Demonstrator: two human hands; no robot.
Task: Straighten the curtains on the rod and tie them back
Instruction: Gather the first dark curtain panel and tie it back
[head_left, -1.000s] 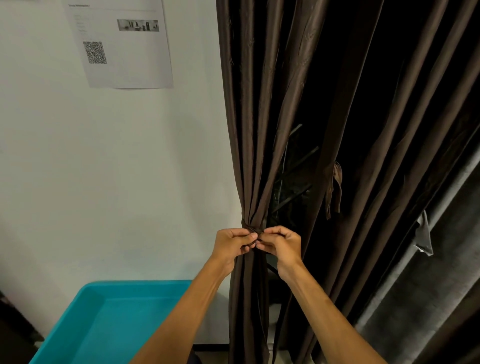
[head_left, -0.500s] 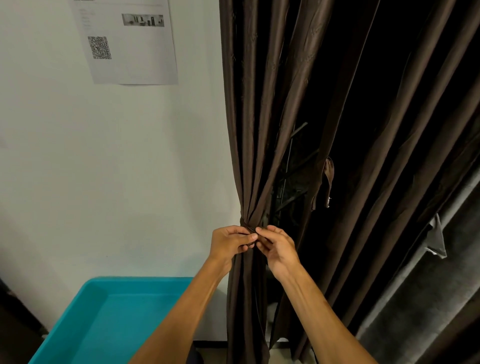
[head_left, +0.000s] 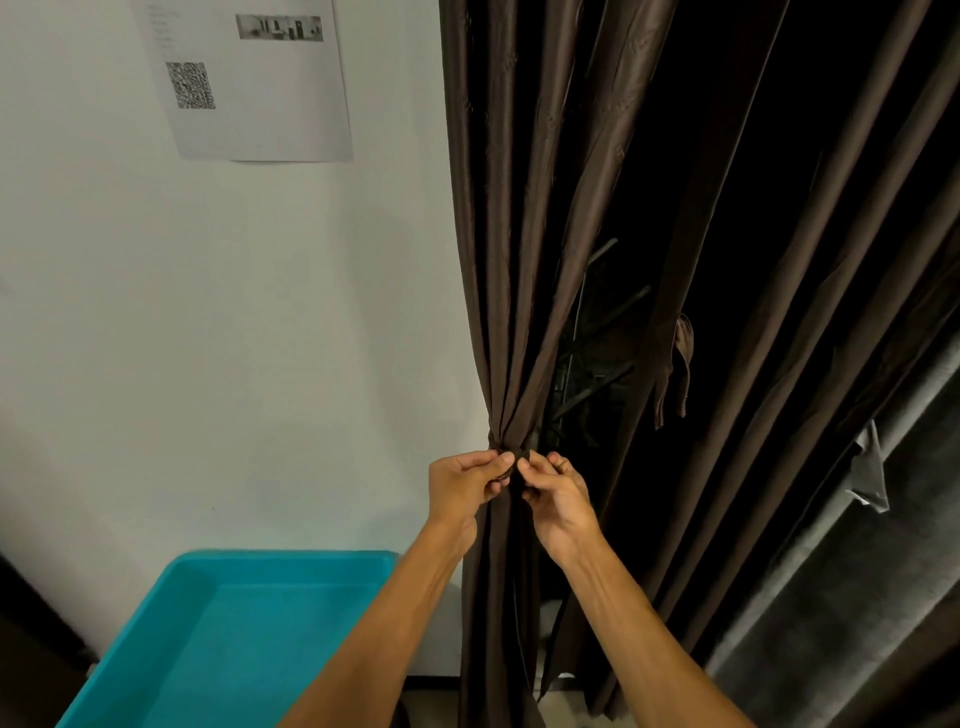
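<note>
Curtain (head_left: 519, 260): soft, light, probably slippery cloth, bunched at the tie (head_left: 501, 448). Fingers of my left hand (head_left: 465, 483) and right hand (head_left: 558, 499) pinch the tie; I'd hold its ends, not the folds.

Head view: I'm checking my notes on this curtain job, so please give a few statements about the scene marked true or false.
1. Both the left hand and the right hand pinch at the gathered waist of the brown curtain. True.
2. The teal tub stands to the right of that curtain. False: it stands to the left, below the white wall.
3. A paper sheet with a QR code hangs on the wall. True.
4. The second curtain farther right is gathered in just as tightly. False: it hangs loose, and a fabric strap dangles from it.
</note>
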